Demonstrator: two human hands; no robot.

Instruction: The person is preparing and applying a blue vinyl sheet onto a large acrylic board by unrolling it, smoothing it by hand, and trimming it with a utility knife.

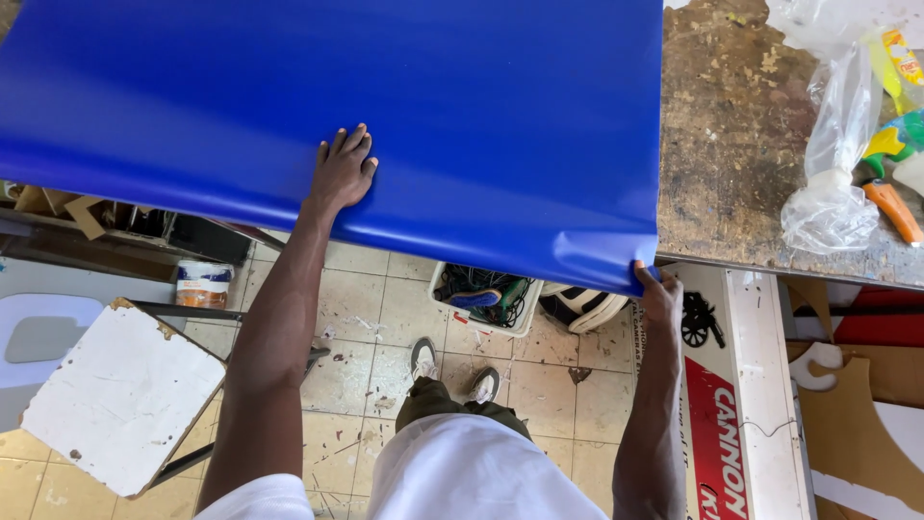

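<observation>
Blue vinyl sheet (433, 106) lies spread over the counter (741, 144), its near edge hanging off. Left hand (343, 173) presses flat, fingers spread open; right hand (658, 294) pinches the near right corner. Looks like smoothing and positioning; next calls for an even pull, keeping that creased corner from buckling.

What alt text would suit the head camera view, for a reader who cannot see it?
A person's left hand presses flat on a large blue sheet draped over a worn workbench, while the right hand pinches its near corner. A tiled floor lies below.
</observation>
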